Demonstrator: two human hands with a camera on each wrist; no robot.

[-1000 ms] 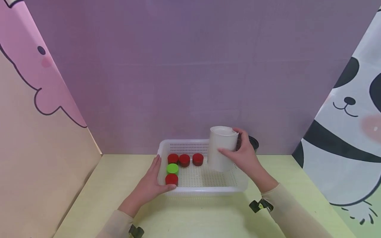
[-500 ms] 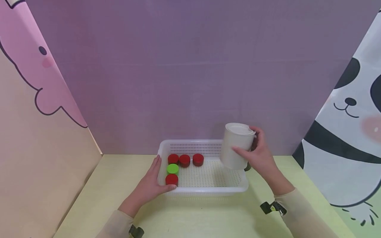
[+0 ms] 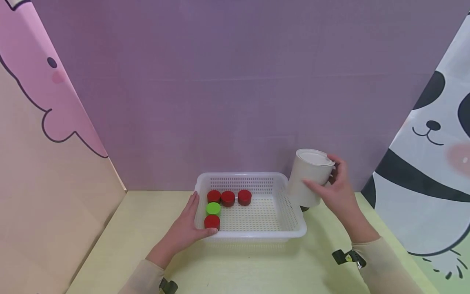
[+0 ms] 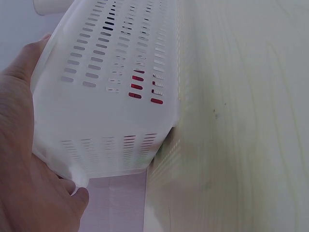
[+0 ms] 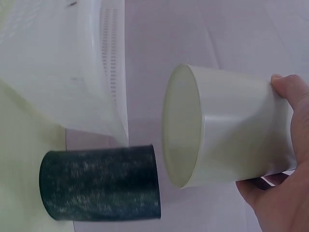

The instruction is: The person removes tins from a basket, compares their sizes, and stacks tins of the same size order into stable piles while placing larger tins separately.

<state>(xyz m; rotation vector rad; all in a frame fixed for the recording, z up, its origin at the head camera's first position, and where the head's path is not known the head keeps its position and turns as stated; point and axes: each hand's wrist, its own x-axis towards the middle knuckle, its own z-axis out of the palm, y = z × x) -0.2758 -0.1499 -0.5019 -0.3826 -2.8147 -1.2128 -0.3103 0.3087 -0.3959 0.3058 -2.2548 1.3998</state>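
Above a dark can [image 5: 101, 184], seemingly, the right hand [image 3: 338, 195] grips a canister [image 3: 307, 179].

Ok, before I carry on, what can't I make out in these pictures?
- Dark can's top: the white can covers it in the head view; the right wrist view shows only its side.
- Red caps, left wrist view: the basket wall hides all but slivers through its slots.
- Right hand: cut off by the right wrist view's right edge.

Right grip [image 3: 337, 191] higher than left grip [image 3: 186, 223]
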